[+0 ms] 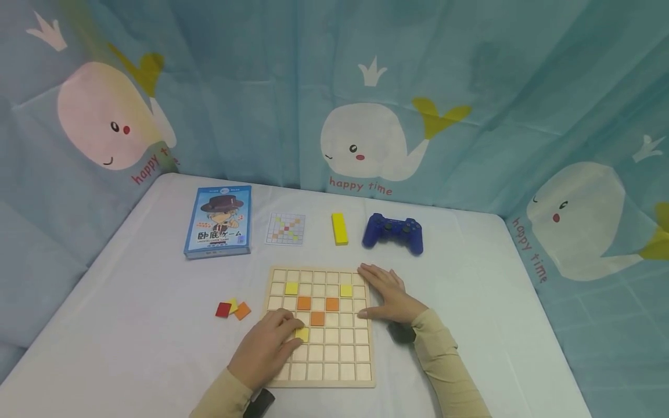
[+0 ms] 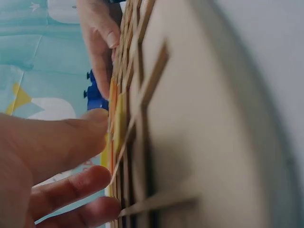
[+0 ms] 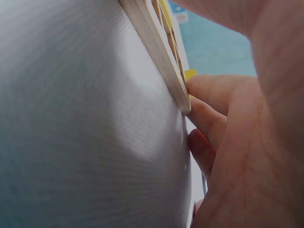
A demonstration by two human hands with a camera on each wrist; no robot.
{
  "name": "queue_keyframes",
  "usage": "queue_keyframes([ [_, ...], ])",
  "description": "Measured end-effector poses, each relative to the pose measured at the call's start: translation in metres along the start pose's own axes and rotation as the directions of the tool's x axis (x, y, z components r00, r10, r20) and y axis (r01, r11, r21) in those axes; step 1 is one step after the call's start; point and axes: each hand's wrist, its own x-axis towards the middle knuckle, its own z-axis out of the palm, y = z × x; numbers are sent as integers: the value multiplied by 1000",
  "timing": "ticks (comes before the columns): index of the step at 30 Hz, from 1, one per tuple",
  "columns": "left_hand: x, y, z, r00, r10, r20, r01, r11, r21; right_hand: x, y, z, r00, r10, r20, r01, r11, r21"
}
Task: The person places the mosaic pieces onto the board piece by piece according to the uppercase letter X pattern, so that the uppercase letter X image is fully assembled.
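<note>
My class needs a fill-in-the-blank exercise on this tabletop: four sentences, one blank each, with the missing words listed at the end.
1. The game controller is coloured ____.
2. The number of orange tiles visible in the board is ____.
3. Of the three loose tiles beside the board, one is yellow, one is orange and one is ____.
4. The hand nearer to the loose tiles is the person's ____ one.

Missing words: blue; three; red; left.
</note>
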Motion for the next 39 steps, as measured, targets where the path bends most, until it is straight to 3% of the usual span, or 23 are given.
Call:
queue_keyframes([
  [4,1,-7,-9,997,-15,-73,13,1000,-16,0,1,1,1000,-1,0,1,1000,2],
  [9,0,-24,-28,983,-47,-177,48,999,1,-1,0,0,1000,4,9,-4,1000,11],
  [12,-2,-39,-38,971,-75,-229,87,995,45,-1,0,-1,1000,7,15,-7,1000,12],
  [16,-9,-60,-50,948,-176,-266,196,979,48,-1,0,-1,1000,3,12,-4,1000,17],
  [19,-16,-74,-56,922,-300,-245,318,948,36,-1,-1,-1,1000,3,8,-3,1000,21],
  [23,-23,-89,-59,870,-454,-191,470,882,41,-1,-1,0,1000,4,6,-5,1000,17],
  [25,-25,-95,-59,846,-509,-161,522,852,50,0,-1,0,1000,4,3,-4,1000,15],
  [27,-27,-99,-59,832,-542,-118,550,833,54,0,-1,1,1000,4,5,-4,1000,9],
  [29,-29,-103,-58,826,-559,-67,563,824,57,1,-1,1,1000,2,7,-2,1000,5],
  [34,-32,-109,-56,830,-557,29,555,829,72,0,-3,-1,1000,1,8,-1,1000,12],
  [39,-31,-112,-54,843,-535,52,528,843,102,-2,-6,-3,1000,4,1,-4,1000,24],
])
